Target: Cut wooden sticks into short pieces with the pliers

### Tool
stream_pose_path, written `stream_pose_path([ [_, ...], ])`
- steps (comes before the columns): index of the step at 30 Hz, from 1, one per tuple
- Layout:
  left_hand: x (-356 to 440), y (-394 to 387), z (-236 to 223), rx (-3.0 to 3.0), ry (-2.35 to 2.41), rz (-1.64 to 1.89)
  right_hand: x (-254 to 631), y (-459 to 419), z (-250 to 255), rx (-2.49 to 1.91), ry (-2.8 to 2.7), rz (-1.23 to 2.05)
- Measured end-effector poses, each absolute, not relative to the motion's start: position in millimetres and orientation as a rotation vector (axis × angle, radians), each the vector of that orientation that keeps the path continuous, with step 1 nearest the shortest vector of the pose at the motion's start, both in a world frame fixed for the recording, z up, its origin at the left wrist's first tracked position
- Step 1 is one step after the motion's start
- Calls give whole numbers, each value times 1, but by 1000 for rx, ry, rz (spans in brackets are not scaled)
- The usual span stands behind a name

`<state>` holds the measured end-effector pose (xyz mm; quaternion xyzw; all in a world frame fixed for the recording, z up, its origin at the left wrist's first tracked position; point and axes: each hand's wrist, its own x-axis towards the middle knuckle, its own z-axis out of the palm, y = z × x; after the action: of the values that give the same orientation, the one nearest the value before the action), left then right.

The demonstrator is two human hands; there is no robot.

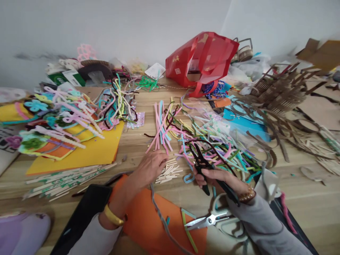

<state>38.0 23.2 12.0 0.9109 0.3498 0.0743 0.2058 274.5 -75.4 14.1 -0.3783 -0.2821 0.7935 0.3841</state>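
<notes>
Nearest the body, steel scissors [209, 219] lie on the wooden table below the right forearm, and an orange foam sheet [148, 212] lies under the left forearm, with a twisted grey pipe cleaner [162, 221] across it. The right hand [212, 177] wraps around one handle of the black-handled pliers [202, 163], a firm hold on the tool, with the handles spread and the jaws slightly parted, aimed up and to the left. Those tips sit over the near edge of a tangle of multicoloured pipe cleaners [215, 145], whose long axis runs diagonally away to the right, so the right hand is the nearer one to it. The left hand [152, 168] lies just left of the pliers, its fingers at the lower ends of a fan of pink and blue pipe cleaners [160, 124] that runs away from the person; whether it pinches any of them cannot be told. Just beside those fingers is a small heap of wooden craft sticks [168, 172]. Farther left, pipe-cleaner flowers [53, 117] lie on yellow card [90, 152], while a red bag [202, 60] and a brown cardboard basket [278, 88] stand at the far side
</notes>
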Motion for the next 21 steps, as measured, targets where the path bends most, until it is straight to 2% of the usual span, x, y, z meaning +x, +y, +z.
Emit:
stream_pose_path([
  [12, 48, 24, 16, 2639, 953, 128, 276, -76, 14, -981, -721, 2017],
  [21, 50, 20, -5, 2809, 846, 194, 275, -79, 16, -1015, -761, 1962],
])
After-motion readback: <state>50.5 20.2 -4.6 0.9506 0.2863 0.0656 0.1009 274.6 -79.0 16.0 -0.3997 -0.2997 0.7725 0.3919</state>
